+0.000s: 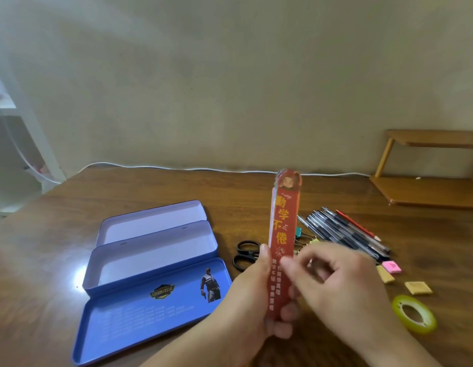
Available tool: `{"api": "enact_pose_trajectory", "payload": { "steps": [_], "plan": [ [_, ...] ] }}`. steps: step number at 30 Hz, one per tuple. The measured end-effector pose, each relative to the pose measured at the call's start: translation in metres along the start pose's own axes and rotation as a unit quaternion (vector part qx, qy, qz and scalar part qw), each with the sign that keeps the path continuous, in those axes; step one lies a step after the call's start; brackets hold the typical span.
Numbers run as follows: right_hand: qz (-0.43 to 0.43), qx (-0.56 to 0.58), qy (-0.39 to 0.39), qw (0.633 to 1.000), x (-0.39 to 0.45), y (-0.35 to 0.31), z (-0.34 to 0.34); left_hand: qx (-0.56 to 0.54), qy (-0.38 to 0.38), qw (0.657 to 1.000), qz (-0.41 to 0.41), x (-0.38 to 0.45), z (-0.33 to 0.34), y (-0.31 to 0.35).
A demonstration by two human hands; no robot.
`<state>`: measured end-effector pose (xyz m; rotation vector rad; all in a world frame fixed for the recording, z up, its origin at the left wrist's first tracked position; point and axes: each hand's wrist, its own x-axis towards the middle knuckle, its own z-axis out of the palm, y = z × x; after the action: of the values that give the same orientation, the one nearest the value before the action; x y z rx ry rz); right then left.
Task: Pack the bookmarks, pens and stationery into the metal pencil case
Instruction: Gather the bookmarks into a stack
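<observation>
At the left of the brown wooden surface [57, 260] lies the blue metal pencil case [150, 263], opened flat into 3 sections: a far lid, a deep middle tray and a near lid printed with a figure and a badge. All 3 sections hold nothing. Just right of it sit black-handled scissors [245, 254], partly hidden by the left hand [252, 295]. That hand grips the lower end of a stack of red bookmarks [283, 229], thumb on the left edge and fingertips curled round the right, holding the stack upright above the surface. The right hand [333, 282], blurred, has its curled fingers at the stack's right edge; I cannot tell whether it pinches it. Behind the hands lie binder clips [305, 238], then a bundle of pens [344, 231] with a red pencil [358, 225]. Farther right are a pink eraser [391, 266], 2 tan erasers [418, 287] and a yellow-green tape roll [414, 313].
</observation>
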<state>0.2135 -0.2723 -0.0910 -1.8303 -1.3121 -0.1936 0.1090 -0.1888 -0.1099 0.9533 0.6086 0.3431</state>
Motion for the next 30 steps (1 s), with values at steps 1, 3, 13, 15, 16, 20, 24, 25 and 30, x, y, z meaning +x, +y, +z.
{"api": "enact_pose_trajectory", "payload": {
  "steps": [1,3,13,15,16,20,24,25,30],
  "plan": [
    [0.003,0.063,0.053,0.997,0.004,0.003,-0.004,0.042,-0.002,0.999,0.018,-0.001,0.000,0.001],
    [0.039,0.197,0.118,0.972,0.013,0.008,-0.015,0.204,-0.004,0.974,0.096,-0.003,-0.002,-0.001],
    [0.141,0.474,0.081,0.865,0.018,0.011,-0.035,0.549,0.065,0.762,0.337,-0.013,-0.010,-0.007],
    [0.145,0.470,0.087,0.866,0.019,0.012,-0.035,0.549,0.072,0.755,0.352,-0.015,-0.010,-0.004],
    [0.147,0.476,0.086,0.863,0.020,0.014,-0.034,0.551,0.077,0.752,0.354,-0.015,-0.011,-0.003],
    [0.161,0.516,0.086,0.837,0.022,0.014,-0.035,0.595,0.092,0.711,0.364,-0.016,-0.011,0.001],
    [0.157,0.454,0.128,0.868,0.019,0.008,-0.036,0.615,0.066,0.689,0.378,-0.019,-0.009,0.001],
    [0.158,0.450,0.145,0.867,0.018,0.009,-0.035,0.612,0.060,0.692,0.377,-0.019,-0.009,0.001],
    [0.142,0.450,0.117,0.874,0.017,0.014,-0.028,0.589,0.075,0.702,0.394,-0.016,-0.009,0.001]
  ]
}}
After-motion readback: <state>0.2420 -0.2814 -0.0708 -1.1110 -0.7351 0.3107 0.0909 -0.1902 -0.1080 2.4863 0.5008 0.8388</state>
